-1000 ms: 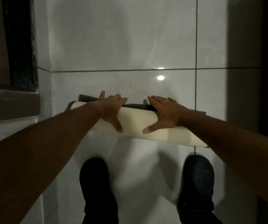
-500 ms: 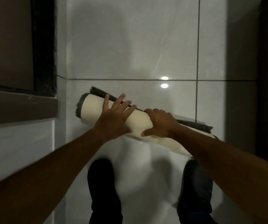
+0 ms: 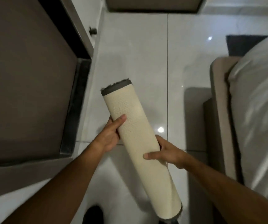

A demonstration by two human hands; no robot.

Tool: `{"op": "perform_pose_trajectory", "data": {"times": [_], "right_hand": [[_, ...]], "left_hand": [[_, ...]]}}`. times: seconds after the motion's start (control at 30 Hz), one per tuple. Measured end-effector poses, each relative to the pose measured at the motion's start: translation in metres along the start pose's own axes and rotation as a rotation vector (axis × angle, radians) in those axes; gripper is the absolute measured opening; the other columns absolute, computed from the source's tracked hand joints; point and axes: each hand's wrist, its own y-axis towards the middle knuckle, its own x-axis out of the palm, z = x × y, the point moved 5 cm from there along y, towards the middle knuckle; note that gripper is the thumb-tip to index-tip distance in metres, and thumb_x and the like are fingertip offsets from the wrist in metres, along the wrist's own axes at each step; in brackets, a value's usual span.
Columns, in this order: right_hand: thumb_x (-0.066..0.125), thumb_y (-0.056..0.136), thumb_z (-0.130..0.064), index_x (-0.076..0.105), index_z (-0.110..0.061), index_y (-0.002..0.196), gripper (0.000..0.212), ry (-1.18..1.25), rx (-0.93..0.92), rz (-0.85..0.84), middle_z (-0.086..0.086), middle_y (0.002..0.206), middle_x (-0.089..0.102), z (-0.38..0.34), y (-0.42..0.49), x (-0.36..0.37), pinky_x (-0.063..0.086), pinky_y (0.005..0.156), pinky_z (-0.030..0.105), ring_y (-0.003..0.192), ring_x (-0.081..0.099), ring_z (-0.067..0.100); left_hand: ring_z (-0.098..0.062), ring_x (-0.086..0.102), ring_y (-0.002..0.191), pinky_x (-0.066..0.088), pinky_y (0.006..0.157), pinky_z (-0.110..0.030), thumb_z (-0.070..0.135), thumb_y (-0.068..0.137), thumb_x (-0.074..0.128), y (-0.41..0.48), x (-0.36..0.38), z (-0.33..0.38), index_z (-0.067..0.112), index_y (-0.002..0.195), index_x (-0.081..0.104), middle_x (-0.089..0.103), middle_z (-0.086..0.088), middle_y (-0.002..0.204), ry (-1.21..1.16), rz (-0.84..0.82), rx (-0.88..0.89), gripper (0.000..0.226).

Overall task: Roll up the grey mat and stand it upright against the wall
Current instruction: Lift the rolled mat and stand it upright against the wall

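Above the tiled floor (image 3: 138,50), both hands' fingers grip the rolled mat (image 3: 134,131); left hand (image 3: 109,136) higher, right hand (image 3: 167,153) lower.

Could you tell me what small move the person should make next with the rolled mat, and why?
Probably tip the rolled mat toward vertical, lowering its near end to the tiled floor. It is fully rolled and held in the air at a slant, with the left hand gripping mid-roll and the right hand nearer the person. It is not yet upright, nor leaning on anything.
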Motion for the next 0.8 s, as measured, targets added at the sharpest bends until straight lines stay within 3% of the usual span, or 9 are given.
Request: {"op": "perform_pose_trajectory", "data": {"times": [0.13,0.2,0.3,0.4,0.5,0.67,0.8], "right_hand": [[0.084,0.077,-0.029,0.056,-0.038,0.129,0.060,-0.090,-0.084,-0.113,-0.009,0.123,0.070,-0.108,-0.010,-0.042,0.058,0.097,0.041,0.113,0.067,0.014],[0.076,0.079,-0.042,0.056,-0.038,0.131,0.056,-0.037,-0.154,-0.067,-0.008,0.122,0.070,-0.172,0.003,-0.068,0.059,0.093,0.038,0.112,0.068,0.017],[0.064,0.076,-0.063,0.042,-0.019,0.145,0.084,0.023,-0.259,0.084,0.005,0.136,0.059,-0.266,0.037,-0.111,0.051,0.103,0.045,0.122,0.060,0.025],[0.060,0.080,-0.065,0.045,-0.020,0.144,0.079,0.029,-0.328,0.145,0.001,0.138,0.060,-0.342,0.076,-0.154,0.047,0.108,0.044,0.125,0.059,0.021],[0.060,0.083,-0.064,0.058,-0.021,0.132,0.065,0.001,-0.402,0.142,-0.001,0.126,0.069,-0.404,0.113,-0.189,0.052,0.099,0.039,0.116,0.066,0.018],[0.068,0.076,-0.065,0.047,-0.029,0.139,0.075,0.064,-0.421,0.206,-0.006,0.128,0.066,-0.478,0.176,-0.246,0.058,0.085,0.035,0.114,0.066,0.014],[0.067,0.079,-0.061,0.047,-0.032,0.136,0.067,0.136,-0.434,0.236,-0.005,0.127,0.065,-0.519,0.228,-0.295,0.058,0.083,0.035,0.112,0.065,0.015]], "left_hand": [[-0.027,0.063,0.118,0.057,0.087,-0.036,0.035,0.076,0.077,0.016,0.043,0.089,0.014,0.136,0.055,0.070,-0.007,0.122,0.043,0.002,0.135,0.067],[-0.029,0.063,0.118,0.054,0.091,-0.041,0.034,0.074,0.079,0.032,0.050,0.133,0.012,0.137,0.053,0.068,-0.010,0.126,0.055,0.005,0.203,0.071],[-0.032,0.061,0.121,0.050,0.099,-0.048,0.035,0.071,0.083,0.064,0.057,0.194,0.013,0.138,0.052,0.064,-0.015,0.131,0.143,-0.043,0.276,0.077],[-0.033,0.059,0.122,0.047,0.104,-0.054,0.030,0.071,0.083,0.109,0.060,0.253,0.016,0.139,0.049,0.062,-0.016,0.133,0.203,-0.066,0.294,0.077],[-0.031,0.060,0.121,0.045,0.105,-0.058,0.028,0.066,0.087,0.152,0.059,0.311,0.016,0.140,0.046,0.063,-0.014,0.132,0.259,-0.066,0.332,0.085],[-0.031,0.059,0.123,0.043,0.107,-0.058,0.024,0.067,0.086,0.226,0.065,0.397,0.016,0.143,0.040,0.060,-0.014,0.136,0.329,-0.091,0.347,0.090],[-0.027,0.059,0.122,0.043,0.107,-0.054,0.030,0.077,0.081,0.283,0.075,0.458,0.023,0.147,0.034,0.056,-0.011,0.140,0.327,-0.198,0.328,0.085]]}}
